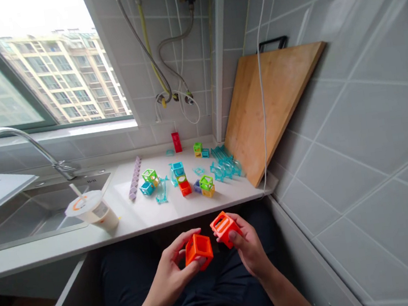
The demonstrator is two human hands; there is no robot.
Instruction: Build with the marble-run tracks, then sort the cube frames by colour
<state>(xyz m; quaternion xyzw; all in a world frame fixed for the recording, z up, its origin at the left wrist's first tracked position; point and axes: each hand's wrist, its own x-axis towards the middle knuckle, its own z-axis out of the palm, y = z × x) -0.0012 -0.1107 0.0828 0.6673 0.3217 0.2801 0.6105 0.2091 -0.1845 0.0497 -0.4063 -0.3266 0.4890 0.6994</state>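
My left hand [176, 263] is closed around an orange open-frame toy cube [202, 245], thumb below and fingers behind. Close beside it, my right hand [248, 244] grips a second orange-red cube [223, 224] between thumb and fingers. A small gap separates the two cubes, and both are above my lap, in front of the counter edge. On the counter, a stack of blue, green and red cubes [181, 179] is straight ahead. To its right sits a green, yellow and purple group of cubes [206, 186]; to its left, a green and blue group [149, 179].
Clear teal track pieces [225, 164] lie at the right, by a leaning wooden board [275, 99]. A red block [176, 142] stands at the back wall. A lidded drink cup [94, 211] with a straw is near the counter's front edge, beside the sink [98, 183]. A white cable [262, 86] hangs down.
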